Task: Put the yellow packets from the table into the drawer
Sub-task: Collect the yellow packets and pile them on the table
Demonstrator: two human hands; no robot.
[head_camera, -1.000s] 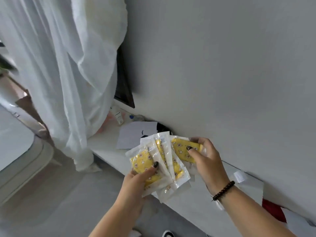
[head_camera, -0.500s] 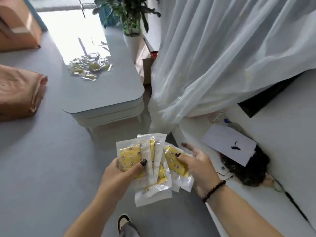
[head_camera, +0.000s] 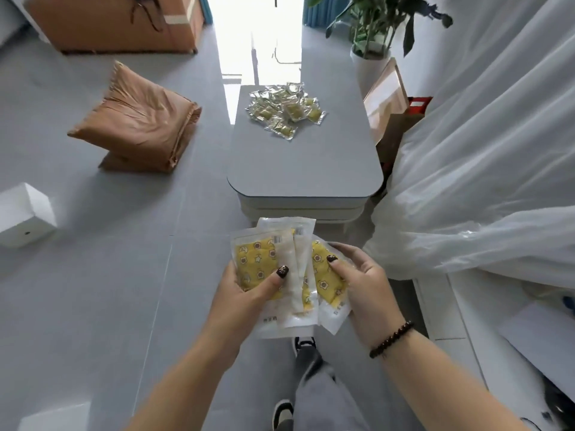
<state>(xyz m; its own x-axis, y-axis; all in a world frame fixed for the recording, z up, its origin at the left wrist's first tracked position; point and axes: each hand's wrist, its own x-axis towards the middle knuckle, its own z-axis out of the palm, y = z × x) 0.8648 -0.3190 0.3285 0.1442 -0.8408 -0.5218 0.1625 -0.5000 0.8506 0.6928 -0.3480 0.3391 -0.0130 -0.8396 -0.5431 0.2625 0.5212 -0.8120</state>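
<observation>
While both hands, left hand (head_camera: 249,293) and right hand (head_camera: 362,284), are clamping fanned yellow packets (head_camera: 289,275), squaring them is advisable; table (head_camera: 305,163) at twelve o'clock.

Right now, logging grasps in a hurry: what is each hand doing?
Left hand: closed on the fanned yellow packets.
Right hand: closed on that fan's right-side packets.
</observation>
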